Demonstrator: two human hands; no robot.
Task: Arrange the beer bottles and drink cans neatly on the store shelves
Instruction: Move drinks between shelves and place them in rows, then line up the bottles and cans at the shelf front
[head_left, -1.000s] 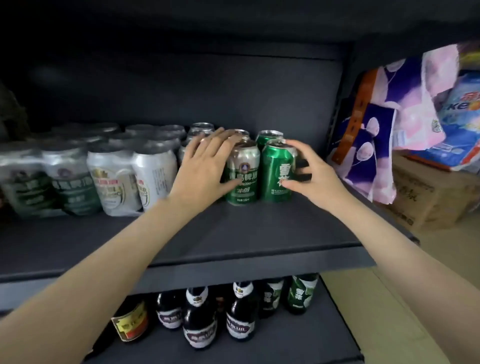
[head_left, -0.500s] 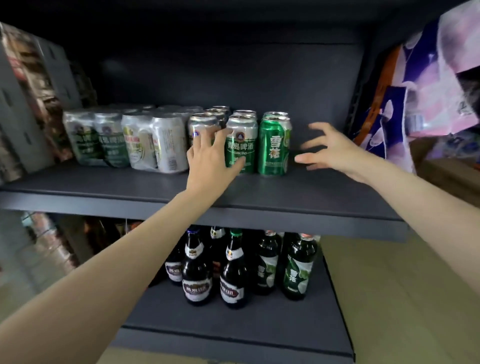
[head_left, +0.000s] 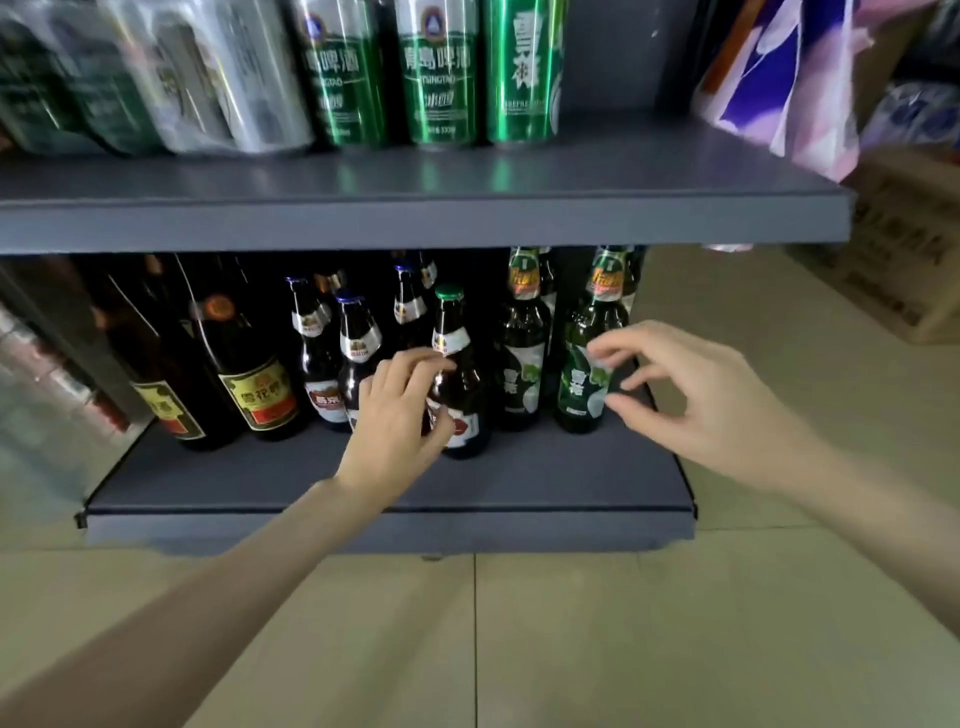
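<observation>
Both hands reach into the lower shelf (head_left: 363, 501): the left hand (head_left: 397, 415), fingers curled, closes on a brown beer bottle (head_left: 460, 384), while the right hand (head_left: 691, 395), fingers spread and empty, nears a green bottle (head_left: 589, 364), apparently to straighten the front row.

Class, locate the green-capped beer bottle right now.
The green-capped beer bottle stands mid-front on the lower shelf, left hand at it, between a blue-capped bottle and a green-labelled bottle.
</observation>
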